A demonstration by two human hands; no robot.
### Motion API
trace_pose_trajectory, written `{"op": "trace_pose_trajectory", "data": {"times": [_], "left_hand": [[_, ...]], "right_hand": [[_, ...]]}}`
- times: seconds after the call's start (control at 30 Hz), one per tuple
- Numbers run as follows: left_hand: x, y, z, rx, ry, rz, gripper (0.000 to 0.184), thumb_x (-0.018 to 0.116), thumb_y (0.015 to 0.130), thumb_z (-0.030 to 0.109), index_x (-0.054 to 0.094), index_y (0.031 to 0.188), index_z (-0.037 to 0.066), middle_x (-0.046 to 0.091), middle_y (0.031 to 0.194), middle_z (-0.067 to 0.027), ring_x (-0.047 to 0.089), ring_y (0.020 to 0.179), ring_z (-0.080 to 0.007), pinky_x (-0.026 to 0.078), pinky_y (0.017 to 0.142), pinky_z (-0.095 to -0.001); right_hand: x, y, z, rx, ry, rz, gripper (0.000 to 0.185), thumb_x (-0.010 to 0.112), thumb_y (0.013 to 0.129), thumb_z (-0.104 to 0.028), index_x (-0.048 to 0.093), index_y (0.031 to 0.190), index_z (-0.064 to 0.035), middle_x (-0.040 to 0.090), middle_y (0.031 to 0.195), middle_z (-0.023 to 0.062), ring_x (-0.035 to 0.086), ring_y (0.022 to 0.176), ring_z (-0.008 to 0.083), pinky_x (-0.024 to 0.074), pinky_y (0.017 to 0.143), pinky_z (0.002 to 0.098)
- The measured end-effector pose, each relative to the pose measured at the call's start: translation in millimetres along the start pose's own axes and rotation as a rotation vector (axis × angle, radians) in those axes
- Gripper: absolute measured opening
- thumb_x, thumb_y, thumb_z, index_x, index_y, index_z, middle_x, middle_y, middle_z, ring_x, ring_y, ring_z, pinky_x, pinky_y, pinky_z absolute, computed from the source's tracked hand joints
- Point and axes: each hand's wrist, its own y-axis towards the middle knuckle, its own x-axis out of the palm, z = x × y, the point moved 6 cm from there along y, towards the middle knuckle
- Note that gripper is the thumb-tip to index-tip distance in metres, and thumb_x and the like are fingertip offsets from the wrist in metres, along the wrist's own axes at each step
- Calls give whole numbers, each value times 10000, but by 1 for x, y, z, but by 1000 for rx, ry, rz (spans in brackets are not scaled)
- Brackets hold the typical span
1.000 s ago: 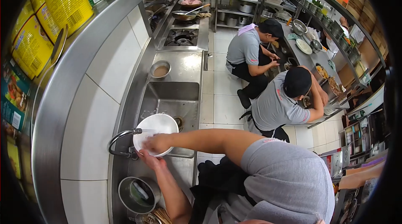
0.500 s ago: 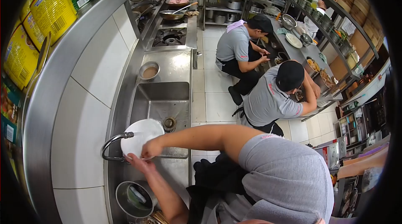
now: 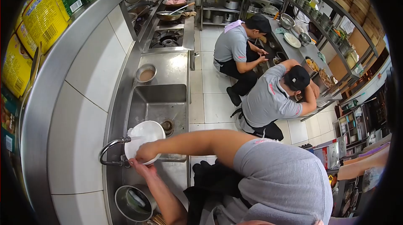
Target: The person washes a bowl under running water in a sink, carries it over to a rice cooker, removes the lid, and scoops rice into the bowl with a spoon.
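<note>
Over the near end of the steel sink [image 3: 178,94], a white bowl [image 3: 154,131] is tilted under the curved faucet [image 3: 110,145], and water runs into it. My left hand [image 3: 142,168] grips the bowl's near rim from below. Inside the bowl, my right hand [image 3: 146,152] is curled against the inner wall; whatever its fingers may hold is hidden. A steel pot [image 3: 121,205] with a pale object inside stands beside my left forearm.
A small metal bowl of brownish liquid [image 3: 146,73] rests beyond the sink, before the gas burner [image 3: 166,38]. To the right, two co-workers [image 3: 237,42] crouch by a counter. Yellow cans [image 3: 45,15] line the shelf at upper left.
My right hand has shifted slightly inside the bowl, and the bowl is turned a little. The nearer co-worker has raised an arm to the head. The view has shifted slightly.
</note>
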Motion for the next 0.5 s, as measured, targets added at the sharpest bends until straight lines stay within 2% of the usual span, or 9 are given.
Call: {"op": "trace_pose_trajectory", "data": {"times": [0.07, 0.13, 0.17, 0.23, 0.27, 0.33, 0.37, 0.47, 0.5], "left_hand": [[-15, 17, -8, -9, -86, -56, 553, 406, 1020, 469, 257, 1494, 226, 394, 1489, -123, 459, 1309, -351, 457, 1013, -563], [-12, 11, -4, 9, -74, -8, 563, 405, 1019, 476, 252, 1493, 214, 397, 1490, -118, 476, 1292, -357, 433, 1042, -555], [-14, 17, -9, 23, -99, -21, 550, 406, 1016, 486, 303, 1473, 197, 430, 1469, -110, 497, 1275, -348, 459, 1011, -551], [-20, 38, -34, -36, -223, -83, 560, 416, 1014, 483, 391, 1439, 118, 490, 1425, -108, 517, 1261, -319, 452, 1033, -506], [-15, 43, -40, -24, -234, -82, 560, 416, 1014, 483, 391, 1439, 118, 490, 1425, -108, 517, 1261, -319, 452, 1033, -506], [5, 44, -58, -77, -262, -157, 580, 438, 1011, 469, 406, 1427, 67, 504, 1411, -115, 513, 1267, -303, 423, 1071, -465], [12, 54, -69, -85, -275, -215, 596, 456, 1005, 469, 397, 1435, 61, 499, 1418, -119, 497, 1285, -307, 409, 1083, -473], [33, 84, -93, -93, -189, -325, 582, 481, 999, 434, 374, 1445, 75, 503, 1397, -143, 490, 1277, -329, 390, 1083, -505], [44, 81, -88, -99, -186, -337, 582, 481, 999, 434, 374, 1445, 75, 503, 1397, -143, 490, 1277, -329, 390, 1083, -505]], "right_hand": [[7, -14, 1, -426, 69, -421, 281, 584, 847, -240, 728, 931, -14, 704, 972, 210, 670, 993, 350, 516, 852, 480], [-25, -42, 58, -116, -215, -477, 295, 563, 854, -239, 724, 971, -21, 696, 1036, 205, 667, 957, 367, 488, 899, 508], [-54, -55, 82, 29, -313, -304, 318, 632, 804, -267, 694, 1078, -117, 676, 1088, 116, 648, 967, 347, 515, 812, 513], [-114, -68, 110, 426, -173, 199, 433, 652, 803, -274, 636, 1221, -163, 598, 1290, 127, 623, 1052, 332, 512, 830, 568], [-126, -63, 114, 411, -181, 200, 433, 652, 803, -274, 636, 1221, -163, 598, 1290, 127, 623, 1052, 332, 512, 830, 568], [-112, -74, 140, 877, 902, 151, 498, 664, 813, -257, 591, 1296, -165, 542, 1364, 170, 578, 1160, 336, 498, 885, 582], [-110, -78, 122, 870, 1020, 33, 558, 662, 825, -225, 531, 1356, -111, 541, 1348, 208, 591, 1159, 364, 509, 926, 510], [-93, -49, 170, 685, 397, 399, 543, 620, 836, -158, 505, 1362, -93, 564, 1310, 225, 605, 1137, 385, 516, 938, 430], [-107, -54, 160, 732, 418, 471, 469, 571, 837, -103, 535, 1304, -86, 606, 1250, 211, 622, 1079, 400, 510, 922, 424]]}}
